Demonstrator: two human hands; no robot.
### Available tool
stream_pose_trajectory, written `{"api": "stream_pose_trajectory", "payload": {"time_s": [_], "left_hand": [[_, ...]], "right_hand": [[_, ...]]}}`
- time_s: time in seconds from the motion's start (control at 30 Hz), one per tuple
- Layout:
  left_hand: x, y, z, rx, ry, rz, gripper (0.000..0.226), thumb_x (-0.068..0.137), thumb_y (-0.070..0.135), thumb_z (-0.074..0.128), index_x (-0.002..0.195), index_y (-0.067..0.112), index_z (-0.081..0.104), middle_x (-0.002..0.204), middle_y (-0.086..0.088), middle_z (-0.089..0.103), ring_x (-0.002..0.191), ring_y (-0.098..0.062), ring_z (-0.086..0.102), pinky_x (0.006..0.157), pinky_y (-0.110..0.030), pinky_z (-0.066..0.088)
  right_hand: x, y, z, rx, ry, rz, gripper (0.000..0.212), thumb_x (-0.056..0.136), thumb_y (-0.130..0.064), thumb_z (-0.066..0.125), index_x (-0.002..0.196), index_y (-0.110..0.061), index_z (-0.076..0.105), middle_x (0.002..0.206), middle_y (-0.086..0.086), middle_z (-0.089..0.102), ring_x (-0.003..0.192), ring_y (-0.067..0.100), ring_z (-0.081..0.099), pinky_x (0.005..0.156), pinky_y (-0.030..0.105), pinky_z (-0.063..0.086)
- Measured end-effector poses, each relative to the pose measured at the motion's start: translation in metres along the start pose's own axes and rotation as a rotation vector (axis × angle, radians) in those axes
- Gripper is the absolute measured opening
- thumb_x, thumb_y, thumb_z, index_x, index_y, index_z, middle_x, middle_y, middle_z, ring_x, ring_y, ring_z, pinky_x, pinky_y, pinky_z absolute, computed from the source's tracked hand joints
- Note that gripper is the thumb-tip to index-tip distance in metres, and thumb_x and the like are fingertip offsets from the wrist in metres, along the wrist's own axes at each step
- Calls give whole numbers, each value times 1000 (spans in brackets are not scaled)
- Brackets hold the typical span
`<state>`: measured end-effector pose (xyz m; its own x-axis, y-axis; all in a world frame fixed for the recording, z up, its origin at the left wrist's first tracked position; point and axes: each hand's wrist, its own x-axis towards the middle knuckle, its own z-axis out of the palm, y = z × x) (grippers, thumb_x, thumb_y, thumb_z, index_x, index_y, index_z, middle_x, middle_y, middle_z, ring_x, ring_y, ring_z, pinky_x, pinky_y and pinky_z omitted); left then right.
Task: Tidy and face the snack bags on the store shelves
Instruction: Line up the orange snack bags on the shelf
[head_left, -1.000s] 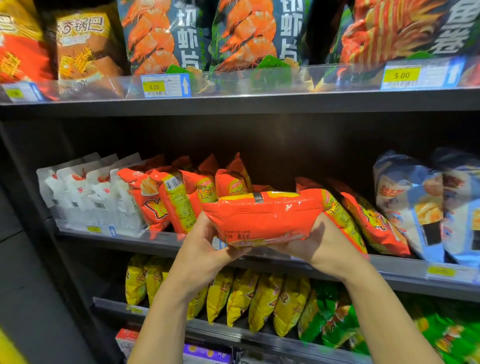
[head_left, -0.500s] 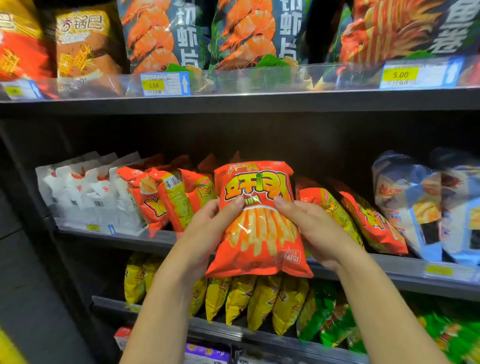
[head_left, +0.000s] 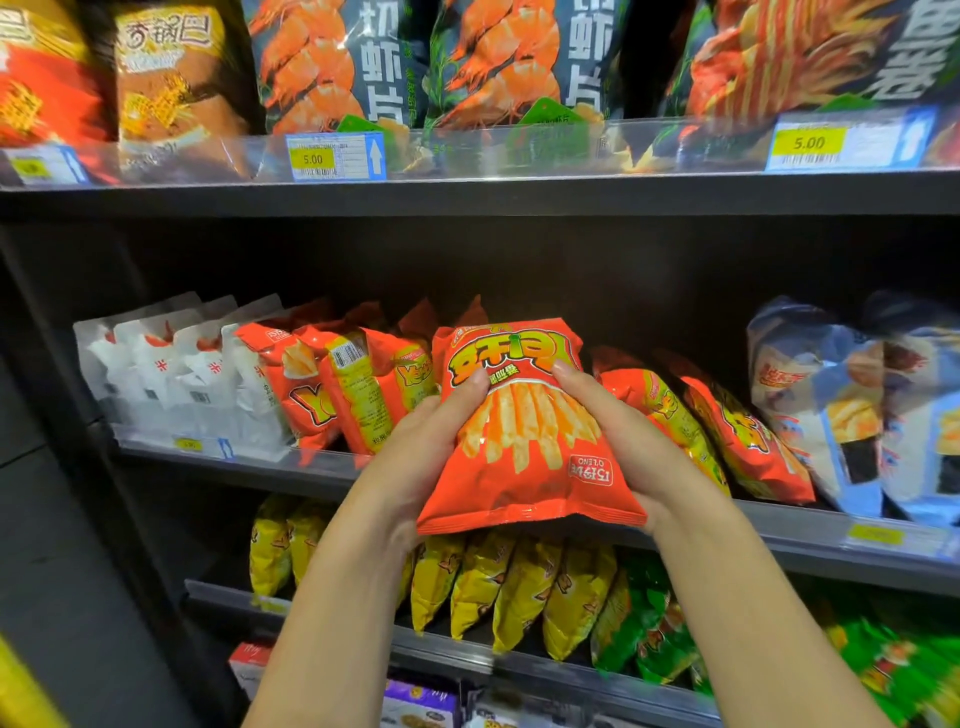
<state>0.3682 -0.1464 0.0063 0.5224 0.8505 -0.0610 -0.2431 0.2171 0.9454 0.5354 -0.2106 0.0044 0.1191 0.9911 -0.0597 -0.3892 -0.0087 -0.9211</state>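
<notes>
Head view: both hands hold one orange bag (head_left: 524, 431) up in front of the middle shelf (head_left: 779, 525), on the near side of its rim and not resting on it.
Bag axis: the long axis runs from the near, low seam by the wrists up and away to the far seam, so the far end leans toward the shelf.
Bag print: the front faces the camera with the lettering upside down, so the bag's true top is the near, low end.
Left hand (head_left: 421, 447): grips the left edge, thumb curled onto the front just under the lettering.
Right hand (head_left: 623, 447): grips the right edge the same way, palm cupped under the lower right corner.
Nearer hand: neither. The bag sits between them, about level.
Slot: a dark gap straight behind the bag, between the left orange row (head_left: 358, 384) and the right orange row (head_left: 727, 431). Both rows lean.
Judgement: the bag likely needs turning end for end before it goes straight back into the gap.
Hidden: the fingers behind the bag, the depth of the gap, and anything standing in it.
Hard to read: the blue bags (head_left: 852, 395) at far right are smeared, and the yellow tag on the middle rim is illegible.
</notes>
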Motion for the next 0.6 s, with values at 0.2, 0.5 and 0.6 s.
{"api": "stream_pose_trajectory", "payload": {"time_s": [0.2,0.5,0.6], "left_hand": [[-13,-9,-8,433,311,411,50,88,48,77,129,39,51,124,15,61,102,-1,65,77,-29,59],[-29,-27,-2,631,117,480,93,73,90,65,152,49,38,142,23,57,132,-2,57,108,-41,52],[-38,-21,-1,517,145,517,79,78,69,80,145,45,45,122,28,68,110,6,67,93,-30,57]], "right_hand": [[2,13,-4,-144,65,-237,43,95,-30,71,134,-13,63,116,14,78,105,34,76,94,53,60],[-9,31,13,-352,39,-497,51,97,-52,56,142,-27,57,132,-3,72,123,16,69,105,44,54],[-14,33,11,-368,30,-537,47,100,-53,48,141,-32,60,135,-8,70,127,14,65,105,43,53]]}}
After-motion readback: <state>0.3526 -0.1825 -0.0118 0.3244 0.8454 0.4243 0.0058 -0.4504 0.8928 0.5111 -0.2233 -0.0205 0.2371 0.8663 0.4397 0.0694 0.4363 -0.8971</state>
